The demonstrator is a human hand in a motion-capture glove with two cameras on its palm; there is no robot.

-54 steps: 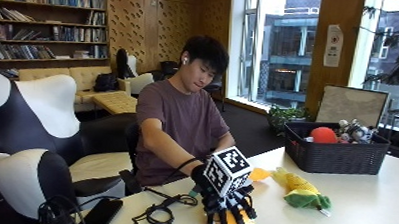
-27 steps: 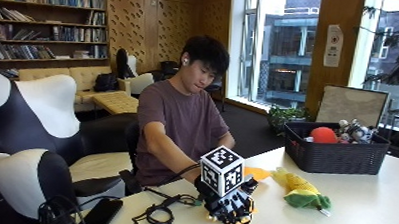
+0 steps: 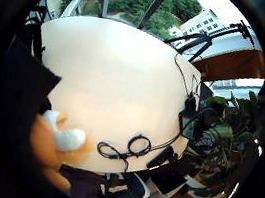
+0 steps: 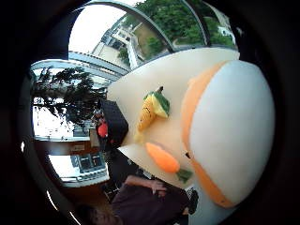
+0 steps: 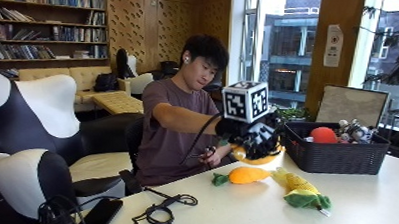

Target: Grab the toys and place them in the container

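Gloved right hand (image 5: 255,136), raised beside the basket's (image 5: 331,156) near wall, grips orange-and-white plush (image 4: 229,136); carrot (image 5: 247,174), corn (image 5: 302,188) on table (image 5: 249,209).

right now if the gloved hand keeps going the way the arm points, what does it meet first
Probably the black basket: the gloved right hand, holding an orange and white toy, is raised beside its near wall. Depth is unclear, so it might pass over the rim.

1. White table (image 5: 262,209) is occupying the foreground.
2. Bookshelves (image 5: 46,26) are lining the wall far behind the table.
3. Tall windows (image 5: 288,45) are admitting daylight beyond the table's far side.
4. A tan sofa (image 5: 81,80) is sitting below the bookshelves.
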